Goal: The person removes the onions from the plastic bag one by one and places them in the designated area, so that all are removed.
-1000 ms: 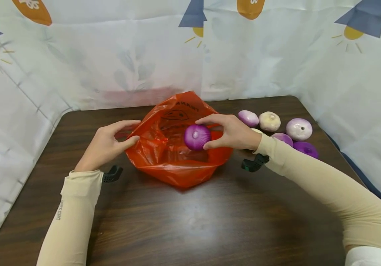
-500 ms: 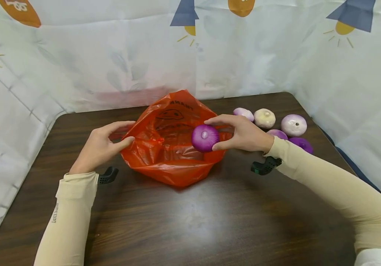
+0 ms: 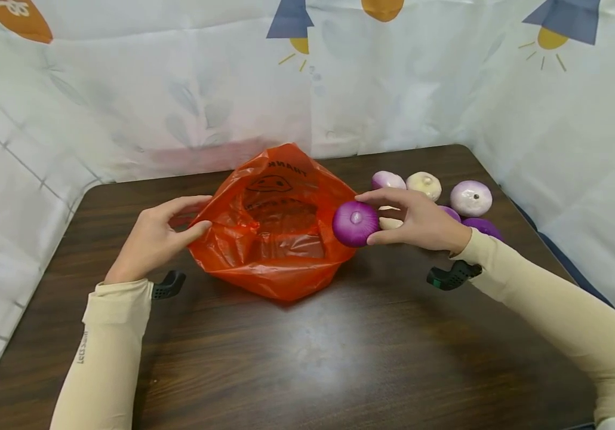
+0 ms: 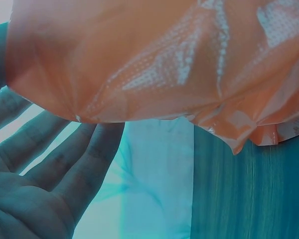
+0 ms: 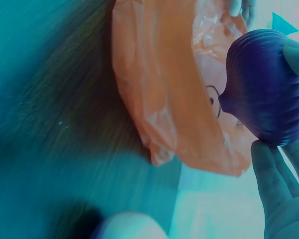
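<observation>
A red plastic bag (image 3: 280, 280) stands with its mouth wide on the dark wooden table; dark print shows on its inner back wall. My left hand (image 3: 157, 239) holds the bag's left edge with thumb and fingers; in the left wrist view the fingertips (image 4: 107, 134) go out of sight behind the film. Between the thumb and fingers of my right hand (image 3: 420, 221) is a purple onion (image 3: 356, 224), at the right rim of the bag. The right wrist view shows this onion (image 5: 269, 87) from the side, its pointed end toward the bag.
Several more onions lie at the back right: a pale purple one (image 3: 388, 180), a white one (image 3: 424, 185), a larger white-and-purple one (image 3: 471, 198) and a dark purple one (image 3: 483, 227). My right hand partly covers others. A printed white curtain (image 3: 393, 89) surrounds the table (image 3: 297, 370).
My right hand has moved right with the purple onion, from over the bag's mouth to its right rim. The left hand keeps its hold on the bag; the head view has shifted slightly.
</observation>
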{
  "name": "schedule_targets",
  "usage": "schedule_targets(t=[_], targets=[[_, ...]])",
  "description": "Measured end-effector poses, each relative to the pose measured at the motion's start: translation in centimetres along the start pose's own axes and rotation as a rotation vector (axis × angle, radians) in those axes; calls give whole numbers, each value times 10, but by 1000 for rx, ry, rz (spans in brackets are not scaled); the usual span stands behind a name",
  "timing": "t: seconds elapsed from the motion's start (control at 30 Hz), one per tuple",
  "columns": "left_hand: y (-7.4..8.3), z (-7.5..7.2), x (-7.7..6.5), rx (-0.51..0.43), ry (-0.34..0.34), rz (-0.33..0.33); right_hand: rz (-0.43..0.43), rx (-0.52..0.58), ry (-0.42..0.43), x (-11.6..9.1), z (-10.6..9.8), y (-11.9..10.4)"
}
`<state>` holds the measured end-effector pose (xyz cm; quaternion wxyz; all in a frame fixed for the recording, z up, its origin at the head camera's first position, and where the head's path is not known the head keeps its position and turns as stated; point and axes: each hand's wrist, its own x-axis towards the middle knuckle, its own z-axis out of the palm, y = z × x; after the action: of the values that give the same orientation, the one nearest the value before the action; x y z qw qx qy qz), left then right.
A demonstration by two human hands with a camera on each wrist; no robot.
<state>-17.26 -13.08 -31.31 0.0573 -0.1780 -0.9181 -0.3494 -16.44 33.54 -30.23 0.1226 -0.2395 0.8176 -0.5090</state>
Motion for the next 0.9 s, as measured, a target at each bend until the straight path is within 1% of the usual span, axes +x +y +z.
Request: schedule_targets(t=[0.13, 0.33, 0.5, 0.7, 0.83, 0.9], targets=[[0, 0, 0, -2, -1, -5, -8, -5, 14, -9, -5, 5], [2, 0, 0, -1, -6, -10, 11, -22, 33, -21, -11, 15], [2, 1, 1, -5, -9, -17, -21, -27, 46, -31, -14, 24], [1, 2, 2, -1, -6, -18, -36, -17, 56, -42, -18, 38], [1, 2, 1, 5, -2, -19, -16, 14, 59, -49, -19, 46], [0, 3, 1, 8, -1, -20, 4, 4, 67, -53, -18, 49]])
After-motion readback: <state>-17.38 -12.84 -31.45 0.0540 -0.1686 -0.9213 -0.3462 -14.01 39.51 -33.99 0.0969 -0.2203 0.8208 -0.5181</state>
